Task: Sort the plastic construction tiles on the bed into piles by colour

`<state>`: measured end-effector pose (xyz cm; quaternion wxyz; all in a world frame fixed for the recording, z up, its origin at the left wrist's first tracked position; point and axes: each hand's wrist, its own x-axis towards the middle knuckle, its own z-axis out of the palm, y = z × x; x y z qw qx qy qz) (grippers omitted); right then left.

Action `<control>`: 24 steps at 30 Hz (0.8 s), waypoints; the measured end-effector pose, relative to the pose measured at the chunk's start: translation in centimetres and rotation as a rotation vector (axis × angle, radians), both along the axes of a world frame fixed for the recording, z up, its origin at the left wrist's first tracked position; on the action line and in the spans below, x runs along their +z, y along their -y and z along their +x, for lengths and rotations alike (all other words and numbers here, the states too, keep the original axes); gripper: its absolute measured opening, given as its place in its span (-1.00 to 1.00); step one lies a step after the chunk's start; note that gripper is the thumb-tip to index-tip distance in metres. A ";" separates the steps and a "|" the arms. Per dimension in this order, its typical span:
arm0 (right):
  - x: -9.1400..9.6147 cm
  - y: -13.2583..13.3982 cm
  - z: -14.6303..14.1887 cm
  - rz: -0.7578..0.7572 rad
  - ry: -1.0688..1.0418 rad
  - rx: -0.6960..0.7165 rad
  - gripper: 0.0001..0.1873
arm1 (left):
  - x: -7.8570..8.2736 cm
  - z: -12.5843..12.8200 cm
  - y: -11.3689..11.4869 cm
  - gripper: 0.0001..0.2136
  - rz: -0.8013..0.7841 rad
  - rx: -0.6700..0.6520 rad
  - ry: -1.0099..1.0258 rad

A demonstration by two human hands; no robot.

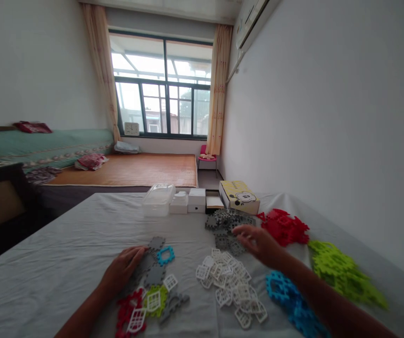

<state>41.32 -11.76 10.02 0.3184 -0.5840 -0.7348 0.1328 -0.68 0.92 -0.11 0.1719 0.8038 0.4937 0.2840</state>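
My left hand (123, 268) rests palm down on a joined cluster of interlocking plastic tiles (152, 286), grey, blue, red, green and white, its fingers lying flat on the grey pieces. My right hand (256, 241) reaches forward over the grey tile pile (224, 224), fingers spread and slightly blurred, nothing visibly held. A heap of white lattice tiles (230, 286) lies between my arms. The blue tile pile (288, 295) sits under my right forearm.
Red tiles (284, 226) and lime green tiles (342, 272) lie along the right by the wall. A clear plastic box (157, 199), white boxes (196, 200) and a yellow carton (240, 196) line the far edge of the grey-sheeted table (64, 253). A bed lies beyond.
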 end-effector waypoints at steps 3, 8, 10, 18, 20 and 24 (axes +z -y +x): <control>-2.0 3.9 -7.4 -0.115 0.096 0.246 -0.74 | 0.1 0.2 0.3 -0.57 0.004 -0.005 0.011; -3.5 6.2 -13.1 -0.204 0.195 0.421 -0.74 | 0.4 0.6 1.0 -0.58 0.012 0.002 0.022; -3.0 5.4 -13.9 -0.193 0.206 0.399 -0.76 | 0.7 0.9 1.2 -0.58 -0.004 -0.046 0.058; -2.4 -3.2 -16.5 -0.048 0.250 0.157 -0.75 | 1.3 1.6 -1.2 -0.56 -0.245 -0.135 0.272; -3.1 -5.0 -17.5 -0.049 0.274 0.132 -0.74 | 0.8 1.2 -1.6 -0.57 -0.225 -0.096 0.313; -5.2 -6.5 -20.1 -0.063 0.257 0.143 -0.71 | -0.5 -0.3 -1.5 -0.56 -0.177 0.005 0.407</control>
